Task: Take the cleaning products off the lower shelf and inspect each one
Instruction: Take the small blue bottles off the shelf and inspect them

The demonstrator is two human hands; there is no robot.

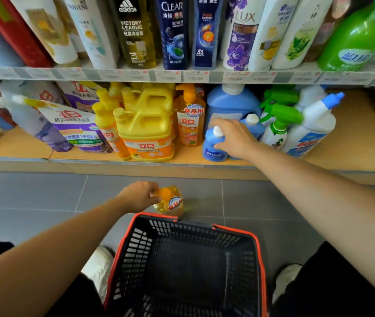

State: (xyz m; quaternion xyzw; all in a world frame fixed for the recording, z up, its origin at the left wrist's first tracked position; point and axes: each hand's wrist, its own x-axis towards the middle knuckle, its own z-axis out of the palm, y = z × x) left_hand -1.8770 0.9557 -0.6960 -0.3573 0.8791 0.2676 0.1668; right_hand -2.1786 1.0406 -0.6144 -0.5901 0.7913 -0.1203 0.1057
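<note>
Right hand [232, 140] is wrapped round a small blue bottle [212, 153] w/ a white cap. It's standing at the near edge of the lower shelf [353, 143], just right of the yellow jugs [146, 131]. Left hand [137, 197] grips the pump top of a yellow bottle [170, 205], upright on the floor [33, 195] right behind the basket [193, 232].

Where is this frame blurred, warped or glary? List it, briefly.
Head view: wide-angle warp fans the upper-shelf bottles outward; the price labels are smeared unreadable; the yellow bottle in the left hand is soft with blur; the right hand on the blue bottle is sharper; highlights shine on the green bottle.
</note>
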